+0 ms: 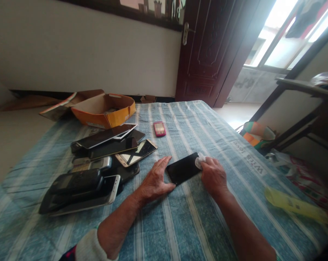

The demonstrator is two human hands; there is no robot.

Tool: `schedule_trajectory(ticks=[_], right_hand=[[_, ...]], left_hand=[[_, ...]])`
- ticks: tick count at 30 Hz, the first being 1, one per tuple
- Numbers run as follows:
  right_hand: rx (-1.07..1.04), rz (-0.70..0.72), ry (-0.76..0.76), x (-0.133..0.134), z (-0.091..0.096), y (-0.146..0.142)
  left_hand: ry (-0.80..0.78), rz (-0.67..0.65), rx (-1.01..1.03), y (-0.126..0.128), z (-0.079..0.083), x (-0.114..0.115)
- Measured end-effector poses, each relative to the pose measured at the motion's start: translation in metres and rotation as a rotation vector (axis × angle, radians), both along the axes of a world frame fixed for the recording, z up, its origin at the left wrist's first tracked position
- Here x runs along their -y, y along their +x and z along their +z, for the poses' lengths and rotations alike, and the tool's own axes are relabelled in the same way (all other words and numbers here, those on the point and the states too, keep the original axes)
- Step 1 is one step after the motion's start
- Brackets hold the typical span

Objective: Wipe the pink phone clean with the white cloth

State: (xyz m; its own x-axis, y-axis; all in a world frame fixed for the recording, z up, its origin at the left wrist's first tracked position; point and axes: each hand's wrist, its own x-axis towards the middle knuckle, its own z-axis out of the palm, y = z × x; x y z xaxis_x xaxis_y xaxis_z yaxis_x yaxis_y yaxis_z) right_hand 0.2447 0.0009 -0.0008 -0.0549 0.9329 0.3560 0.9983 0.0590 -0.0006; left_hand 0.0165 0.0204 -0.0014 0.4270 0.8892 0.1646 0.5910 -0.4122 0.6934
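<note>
A black smartphone (182,169) lies face up on the striped blue bed cover, tilted slightly across the stripes. My left hand (157,178) braces its left end, thumb and fingers spread around the near and far corners. At the right end, my right hand (214,175) has its fingers closed on a crumpled white wipe (199,161), which touches the phone's screen. To the left is a loose pile of old phones, among them a gold-framed phone (138,152) with a cracked-looking screen and a thick black phone (75,181) on top of a white-edged one (113,190).
Behind the pile stands an open orange cardboard box (120,116). A small pink phone-like object (160,129) lies farther back on the cover (180,119). Toward the right edge is a yellow translucent plastic wrapper (291,203). A dark red door (204,54) and a shelf (307,87) stand beyond.
</note>
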Motion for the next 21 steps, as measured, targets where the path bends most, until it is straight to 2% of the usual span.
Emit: schedule_trajectory(ticks=[4, 8, 12, 17, 21], right_hand=[[0.080, 0.068, 0.048, 0.009, -0.006, -0.019], [0.130, 0.266, 0.146, 0.025, -0.014, -0.047], [0.092, 0.409, 0.171, 0.032, -0.016, -0.059], [0.023, 0.503, 0.069, 0.010, -0.005, -0.065], [0.032, 0.506, -0.011, -0.009, 0.003, -0.070]], left_hand=[[-0.003, 0.004, -0.008, 0.001, 0.001, 0.000], [-0.007, -0.001, -0.002, 0.001, 0.001, -0.001], [-0.019, -0.022, 0.018, 0.001, -0.002, -0.002], [-0.033, -0.028, 0.065, 0.000, -0.003, -0.002], [-0.059, -0.008, 0.100, -0.002, -0.003, -0.002]])
